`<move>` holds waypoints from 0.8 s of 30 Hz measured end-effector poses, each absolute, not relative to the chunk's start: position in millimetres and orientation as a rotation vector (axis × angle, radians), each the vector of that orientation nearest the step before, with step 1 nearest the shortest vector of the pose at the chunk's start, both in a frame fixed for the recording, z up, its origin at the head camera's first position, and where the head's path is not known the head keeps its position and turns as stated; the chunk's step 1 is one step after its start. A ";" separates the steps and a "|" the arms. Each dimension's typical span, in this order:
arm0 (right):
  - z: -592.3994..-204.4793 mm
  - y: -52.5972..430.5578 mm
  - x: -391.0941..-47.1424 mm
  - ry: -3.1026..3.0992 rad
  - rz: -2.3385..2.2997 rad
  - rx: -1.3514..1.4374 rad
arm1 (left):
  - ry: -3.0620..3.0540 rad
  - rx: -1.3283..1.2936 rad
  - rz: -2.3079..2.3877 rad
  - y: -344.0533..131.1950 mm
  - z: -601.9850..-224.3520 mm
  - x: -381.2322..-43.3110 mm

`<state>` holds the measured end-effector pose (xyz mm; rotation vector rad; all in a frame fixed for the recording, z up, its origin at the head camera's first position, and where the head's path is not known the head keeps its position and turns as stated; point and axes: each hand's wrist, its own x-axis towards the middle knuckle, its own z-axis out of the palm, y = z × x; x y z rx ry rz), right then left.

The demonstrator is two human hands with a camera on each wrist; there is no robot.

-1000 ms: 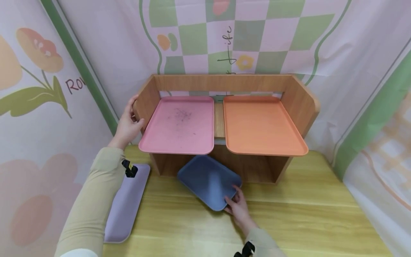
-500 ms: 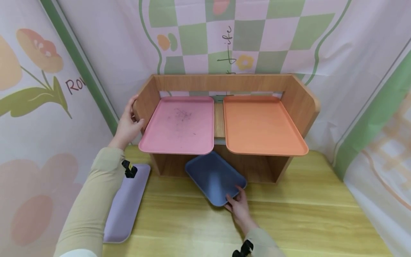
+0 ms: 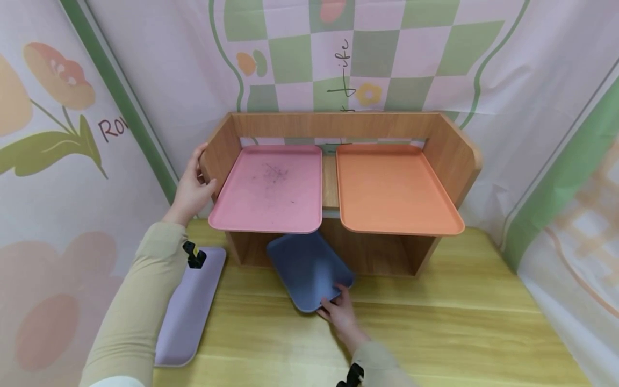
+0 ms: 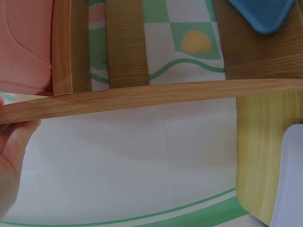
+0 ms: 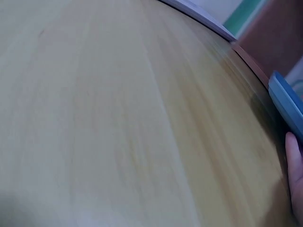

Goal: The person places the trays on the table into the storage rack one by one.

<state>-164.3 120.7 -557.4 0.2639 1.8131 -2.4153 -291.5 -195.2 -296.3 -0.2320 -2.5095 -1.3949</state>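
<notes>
In the head view my right hand [image 3: 342, 317] pinches the near right corner of a blue tray [image 3: 309, 271]. The tray lies at an angle, its far end under the overhanging pink tray [image 3: 271, 193] and inside the lower opening of a wooden shelf [image 3: 333, 126]. My left hand [image 3: 192, 188] grips the shelf's left side panel, thumb toward the front; the left wrist view shows this hand [image 4: 14, 156] at the panel's edge. An orange tray [image 3: 394, 188] lies beside the pink one on the upper board. Only fingers of the right hand [image 5: 296, 170] show in the right wrist view, against the blue tray's edge.
A purple tray [image 3: 193, 312] lies on the wooden table [image 3: 459, 317] at the left, partly behind my left sleeve. Both upper trays jut past the shelf's front edge. Printed curtains [image 3: 522, 134] hang close behind the shelf and along both sides.
The blue tray shifts slightly right, then swings back left and turns straighter toward the shelf, with my right hand moving along with it. My left hand stays on the side panel.
</notes>
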 end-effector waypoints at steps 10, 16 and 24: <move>-558.2 120.6 -164.0 1.651 -2.340 0.133 | -2.511 -0.235 -1.391 -194.7 -296.1 -291.8; -550.0 151.0 -175.2 1.788 -2.300 0.287 | -2.498 -0.248 -1.379 -194.6 -294.8 -292.5; -546.3 175.1 -191.8 1.784 -2.330 0.383 | -2.496 -0.247 -1.386 -196.0 -296.3 -292.0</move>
